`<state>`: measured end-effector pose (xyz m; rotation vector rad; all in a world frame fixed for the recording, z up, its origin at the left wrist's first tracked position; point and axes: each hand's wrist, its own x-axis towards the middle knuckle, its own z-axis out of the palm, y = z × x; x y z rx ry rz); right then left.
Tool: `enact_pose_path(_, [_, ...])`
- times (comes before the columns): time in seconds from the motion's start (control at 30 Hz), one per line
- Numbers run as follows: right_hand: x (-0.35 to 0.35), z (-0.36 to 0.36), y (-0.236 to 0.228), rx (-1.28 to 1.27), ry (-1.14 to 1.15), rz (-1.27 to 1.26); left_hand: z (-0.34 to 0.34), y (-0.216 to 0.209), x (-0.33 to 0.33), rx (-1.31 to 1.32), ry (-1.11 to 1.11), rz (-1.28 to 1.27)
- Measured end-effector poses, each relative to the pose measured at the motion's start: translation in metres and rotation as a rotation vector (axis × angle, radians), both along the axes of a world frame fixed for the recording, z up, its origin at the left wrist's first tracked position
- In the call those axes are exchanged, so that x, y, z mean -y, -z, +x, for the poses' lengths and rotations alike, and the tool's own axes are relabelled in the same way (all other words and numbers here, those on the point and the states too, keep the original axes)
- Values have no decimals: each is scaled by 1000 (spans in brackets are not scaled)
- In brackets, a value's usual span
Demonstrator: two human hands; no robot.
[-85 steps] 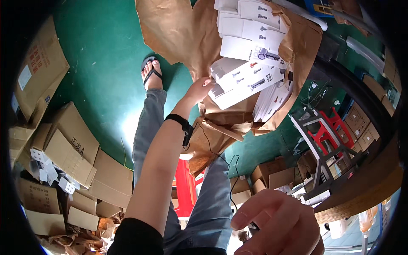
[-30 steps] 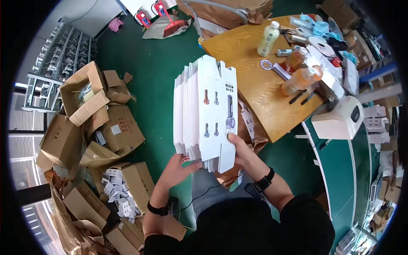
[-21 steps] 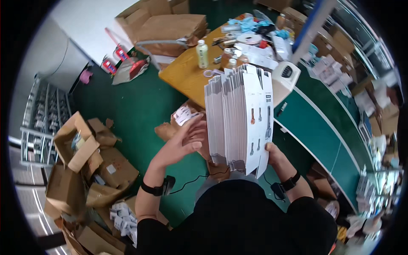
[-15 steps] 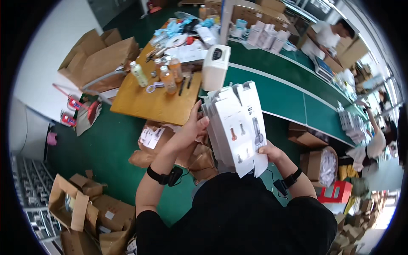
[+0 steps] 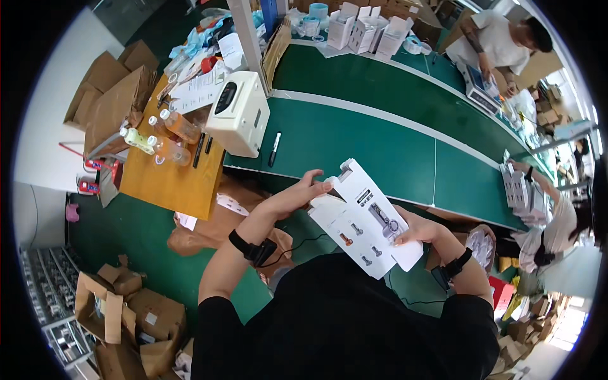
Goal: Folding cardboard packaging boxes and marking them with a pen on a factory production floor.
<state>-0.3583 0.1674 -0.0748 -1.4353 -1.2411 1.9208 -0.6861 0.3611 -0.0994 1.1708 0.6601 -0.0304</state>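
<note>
In front of my chest I hold a white printed carton [image 5: 364, 229], folded flat and tilted, its flaps sticking out at the top and bottom. Small pictures of a handheld device cover its face. Whether further cartons lie behind it, I cannot tell. My right hand [image 5: 417, 227] grips the right edge, thumb on the printed face and fingers behind. At the upper left corner my left hand [image 5: 306, 190] pinches the edge near a flap, its fingertips partly hidden. Ahead is the green worktable [image 5: 354, 142], with a black-and-white marker [image 5: 274, 149] on it.
A cream-coloured machine [image 5: 244, 114] stands beside the wooden table [image 5: 171, 183], which carries bottles [image 5: 171, 149], pens and papers. White boxes [image 5: 364, 31] stand across the worktable. Open brown cartons [image 5: 158, 316] lie at the lower left. One person [image 5: 494, 44] works at the far right; another [image 5: 551, 215] handles boxes nearer.
My view has swung right, and I am closer to the green worktable. The thick-looking carton stack has turned and tipped, so its printed face now shows flat. Both hands remain on it.
</note>
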Motion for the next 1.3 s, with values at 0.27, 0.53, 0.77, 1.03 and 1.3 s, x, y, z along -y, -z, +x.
enact_pose_path(0.27, [-208,207,19,86,-403,-365,155,81,-21,76,-473,-268])
enact_pose_path(0.53, [-379,191,49,251,-960,-594,204,83,37,136,-812,-456])
enact_pose_path(0.77, [-392,159,76,473,-1384,-210,207,16,25,-700,-36,19])
enact_pose_path(1.03, [-352,193,-1,593,-918,691,190,-34,-58,-431,-296,192])
enact_pose_path(1.3, [-140,207,60,547,692,70,230,64,-115,-215,-163,360])
